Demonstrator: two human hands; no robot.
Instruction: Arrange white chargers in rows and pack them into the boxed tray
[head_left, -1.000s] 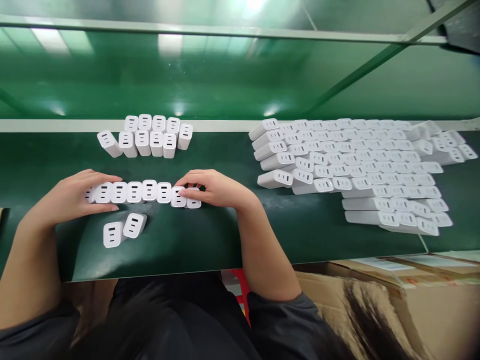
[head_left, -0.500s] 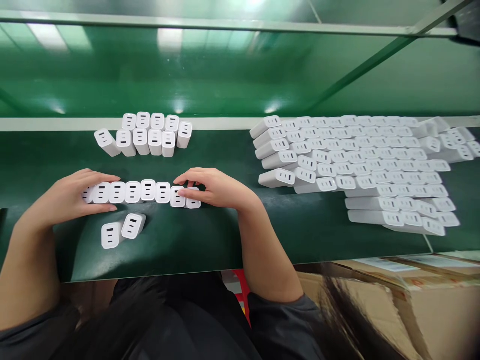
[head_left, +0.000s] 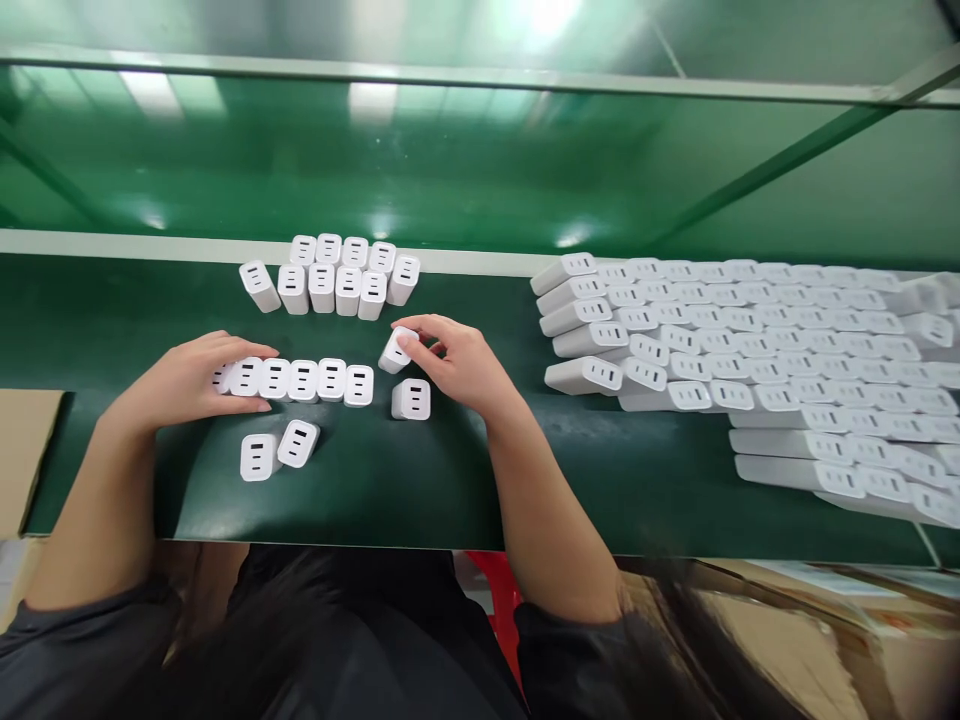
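A row of several white charger plugs point(head_left: 304, 380) stands on the dark green table point(head_left: 420, 480). My left hand point(head_left: 191, 380) lies over the row's left end, fingers curled round the end plugs. My right hand point(head_left: 457, 360) pinches one white plug point(head_left: 396, 350), lifted and tilted, just right of the row. Another single plug point(head_left: 412, 399) stands below it, apart from the row. Two loose plugs point(head_left: 277, 450) lie nearer to me.
A cluster of several upright plugs point(head_left: 337, 280) stands at the table's far edge. A large stacked bank of white plugs point(head_left: 750, 360) fills the right side. Cardboard point(head_left: 22, 440) lies at the left edge, and cartons point(head_left: 825, 630) sit below right.
My right hand has pulled two plugs off the row's right end: one is lifted in its fingers, the other stands alone. The camera view has shifted right.
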